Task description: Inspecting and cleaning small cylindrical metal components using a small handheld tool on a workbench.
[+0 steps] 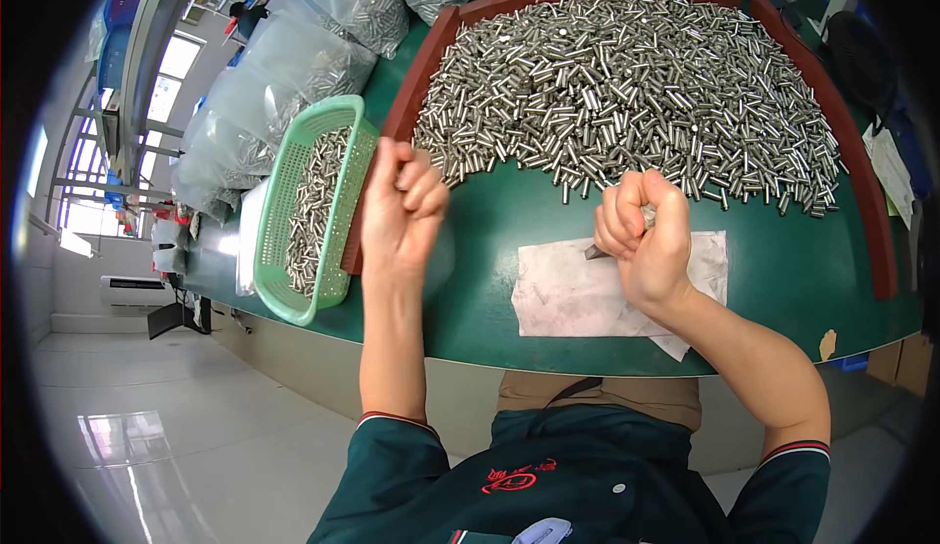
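My right hand (646,236) is closed over the pale cloth, with the end of a small metal pin (594,251) poking out beside its fingers. A glint of metal also shows inside that fist. My left hand (406,196) is raised next to the basket's right side, its fingers curled in. Whatever it may hold is hidden. Beyond both hands spreads a large heap of short, shiny metal pins (627,94). To the left, a light green plastic basket (357,113) contains more of these pins. A smudged pinkish-white cloth (558,299) lies flat on the green table (470,329).
A reddish-brown raised border (867,182) frames the heap at the back and sides. Clear plastic bags (323,54) filled with pins line the table's far left. Papers (889,167) and a dark round object (860,59) sit at the right edge.
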`<action>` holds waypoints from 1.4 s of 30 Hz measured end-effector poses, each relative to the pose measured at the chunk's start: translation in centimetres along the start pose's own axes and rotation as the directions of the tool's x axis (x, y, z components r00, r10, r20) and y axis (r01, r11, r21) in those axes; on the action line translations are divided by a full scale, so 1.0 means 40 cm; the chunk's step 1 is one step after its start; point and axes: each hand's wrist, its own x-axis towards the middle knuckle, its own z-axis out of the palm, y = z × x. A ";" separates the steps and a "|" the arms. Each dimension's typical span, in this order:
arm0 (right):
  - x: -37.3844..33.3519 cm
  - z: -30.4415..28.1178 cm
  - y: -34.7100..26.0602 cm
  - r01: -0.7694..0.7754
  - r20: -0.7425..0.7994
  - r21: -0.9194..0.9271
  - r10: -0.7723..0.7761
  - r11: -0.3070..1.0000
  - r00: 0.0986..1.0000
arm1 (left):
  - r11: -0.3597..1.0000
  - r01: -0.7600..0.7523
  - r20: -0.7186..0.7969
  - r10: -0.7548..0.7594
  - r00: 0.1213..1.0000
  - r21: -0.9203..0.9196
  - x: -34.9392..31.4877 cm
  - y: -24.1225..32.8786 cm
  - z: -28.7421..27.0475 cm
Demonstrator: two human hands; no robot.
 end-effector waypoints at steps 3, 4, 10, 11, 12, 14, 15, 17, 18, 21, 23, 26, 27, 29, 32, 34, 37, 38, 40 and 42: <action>0.001 -0.012 0.001 0.005 -0.015 0.002 -0.005 1.000 1.000 | 0.433 -0.528 0.101 0.696 0.711 0.731 -0.024 0.049 0.078; 0.000 -0.007 0.001 0.007 -0.007 0.002 -0.007 1.000 1.000 | -0.007 -0.407 0.268 0.763 0.588 0.913 -0.038 0.105 0.065; -0.006 0.010 -0.002 0.014 0.024 -0.014 -0.014 1.000 1.000 | -0.825 0.301 0.560 0.551 0.619 0.478 -0.062 0.238 -0.001; -0.005 0.007 -0.002 0.018 0.020 -0.015 -0.018 1.000 1.000 | -0.854 0.209 0.591 0.488 0.643 0.477 -0.052 0.212 0.012; -0.004 0.006 -0.002 0.020 0.011 -0.015 -0.019 1.000 1.000 | -0.874 0.115 0.622 0.423 0.659 0.472 -0.039 0.173 0.021; -0.004 -0.001 -0.002 0.018 -0.005 -0.018 -0.018 1.000 1.000 | -0.658 -0.149 0.508 0.397 0.764 0.739 -0.011 0.078 0.041; -0.005 0.000 -0.007 0.023 0.000 -0.021 -0.023 1.000 1.000 | -0.474 -0.150 0.363 0.399 0.842 0.868 -0.003 0.030 0.051; -0.004 -0.003 -0.005 0.024 0.004 -0.028 -0.023 0.999 1.000 | -0.533 -0.346 0.523 0.223 0.823 0.772 0.033 -0.032 0.037; -0.005 0.000 -0.005 0.018 0.013 -0.018 -0.018 1.000 1.000 | -0.589 -0.351 0.547 0.190 0.815 0.728 0.034 -0.049 0.043; -0.004 0.001 -0.003 0.014 0.015 -0.013 -0.014 1.000 1.000 | -0.576 -0.308 0.477 0.168 0.862 0.758 0.057 -0.090 0.034; -0.003 0.000 -0.003 0.019 0.009 -0.014 -0.019 1.000 1.000 | -0.569 -0.304 0.469 0.166 0.867 0.764 0.068 -0.110 0.028; -0.003 0.002 -0.002 -0.002 0.004 0.003 0.002 1.000 1.000 | -0.610 -0.300 0.490 0.170 0.855 0.734 0.079 -0.126 0.014; -0.003 0.004 -0.003 0.004 0.005 0.008 -0.004 1.000 1.000 | -0.601 -0.314 0.513 0.191 0.836 0.735 0.083 -0.129 0.007; -0.003 0.003 -0.003 0.010 0.005 0.012 -0.010 1.000 1.000 | -0.599 -0.329 0.547 0.224 0.807 0.730 0.083 -0.126 0.012; 0.001 -0.003 -0.001 0.009 0.006 0.004 -0.009 1.000 1.000 | -0.310 -0.300 0.401 0.347 0.848 0.902 0.059 -0.116 0.037; 0.001 -0.005 -0.001 -0.005 -0.001 -0.005 0.005 1.000 1.000 | 0.280 -0.240 0.147 0.314 0.938 0.930 0.049 -0.119 0.034; 0.002 -0.003 -0.001 0.002 -0.001 -0.001 -0.002 1.000 1.000 | 0.777 -0.021 -0.052 0.069 0.996 0.629 0.040 -0.104 0.034; 0.002 -0.003 0.000 0.002 0.006 -0.001 -0.002 1.000 1.000 | 0.813 0.024 -0.064 0.016 0.998 0.582 0.036 -0.098 0.024; 0.002 -0.001 0.003 0.011 -0.001 0.010 -0.011 1.000 1.000 | 0.848 0.116 -0.039 -0.111 0.993 0.517 0.036 -0.087 -0.003; 0.002 0.003 0.003 0.014 -0.002 0.011 -0.014 1.000 1.000 | 0.860 0.156 -0.036 -0.158 0.987 0.485 0.032 -0.085 -0.020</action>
